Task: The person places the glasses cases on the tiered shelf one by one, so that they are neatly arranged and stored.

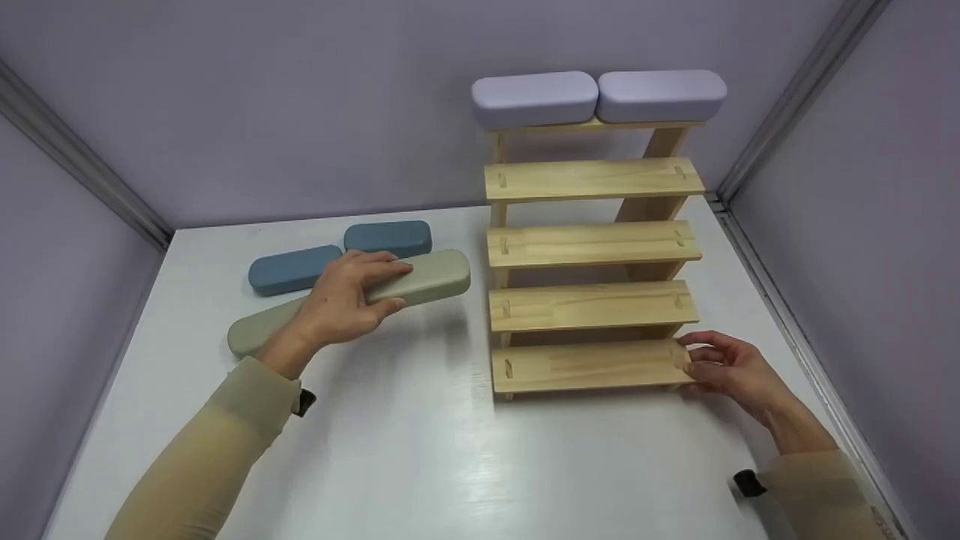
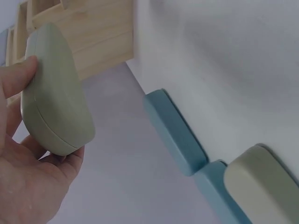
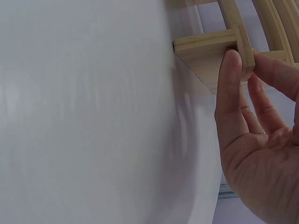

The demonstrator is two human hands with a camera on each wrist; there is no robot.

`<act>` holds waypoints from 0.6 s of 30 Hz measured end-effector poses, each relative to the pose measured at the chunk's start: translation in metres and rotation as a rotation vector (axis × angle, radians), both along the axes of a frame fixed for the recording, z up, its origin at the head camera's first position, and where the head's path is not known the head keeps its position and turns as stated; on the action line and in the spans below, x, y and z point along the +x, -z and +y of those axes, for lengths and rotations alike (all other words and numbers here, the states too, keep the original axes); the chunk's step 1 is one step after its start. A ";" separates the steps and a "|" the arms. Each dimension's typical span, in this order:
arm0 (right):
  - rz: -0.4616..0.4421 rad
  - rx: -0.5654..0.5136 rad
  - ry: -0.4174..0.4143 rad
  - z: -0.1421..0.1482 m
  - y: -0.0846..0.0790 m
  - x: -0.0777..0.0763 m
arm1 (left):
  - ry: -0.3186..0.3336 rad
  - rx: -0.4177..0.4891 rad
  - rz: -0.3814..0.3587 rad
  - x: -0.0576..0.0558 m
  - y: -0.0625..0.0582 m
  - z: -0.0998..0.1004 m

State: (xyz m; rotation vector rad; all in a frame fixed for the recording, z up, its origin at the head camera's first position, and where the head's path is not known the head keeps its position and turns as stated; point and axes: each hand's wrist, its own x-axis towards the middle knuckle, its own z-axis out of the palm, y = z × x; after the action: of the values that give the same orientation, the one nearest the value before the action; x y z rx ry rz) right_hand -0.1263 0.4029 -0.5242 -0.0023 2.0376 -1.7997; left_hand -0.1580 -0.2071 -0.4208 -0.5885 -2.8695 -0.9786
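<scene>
My left hand (image 1: 341,300) grips a pale green glasses case (image 1: 431,274), holding it above the table. In the left wrist view the thumb lies on one side of this case (image 2: 56,93) and the fingers on the other; a seam runs around it. A second pale green case (image 1: 259,326) lies on the table, partly hidden by the left hand and forearm. Thumb and fingers of my right hand (image 1: 731,371) pinch the right end of the lowest step of a wooden stepped display rack (image 1: 592,367). Close up, the right wrist view shows the thumb at the board's end (image 3: 245,56).
Two blue glasses cases, one (image 1: 292,270) left of the other (image 1: 388,237), lie behind the left hand. On the rack's top step sit two lilac cases, a left one (image 1: 535,99) and a right one (image 1: 661,96). Pale walls enclose the white table (image 1: 420,450).
</scene>
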 end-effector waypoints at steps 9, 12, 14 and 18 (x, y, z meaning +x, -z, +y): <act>-0.003 -0.003 0.008 -0.001 -0.001 0.001 | 0.020 -0.019 -0.020 0.003 -0.020 0.013; -0.006 0.005 0.009 -0.001 -0.001 0.001 | 0.037 -0.017 0.003 0.003 -0.026 0.017; -0.008 0.009 0.013 -0.001 -0.001 0.001 | 0.046 -0.014 0.019 0.003 -0.030 0.020; 0.004 0.020 0.003 0.000 0.000 0.001 | 0.049 -0.013 0.026 0.003 -0.040 0.025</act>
State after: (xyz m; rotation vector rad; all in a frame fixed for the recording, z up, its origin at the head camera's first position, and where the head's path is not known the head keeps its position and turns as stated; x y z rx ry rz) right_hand -0.1255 0.4026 -0.5242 0.0028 2.0589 -1.7826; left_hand -0.1549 -0.1822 -0.3803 -0.6708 -2.8536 -0.9525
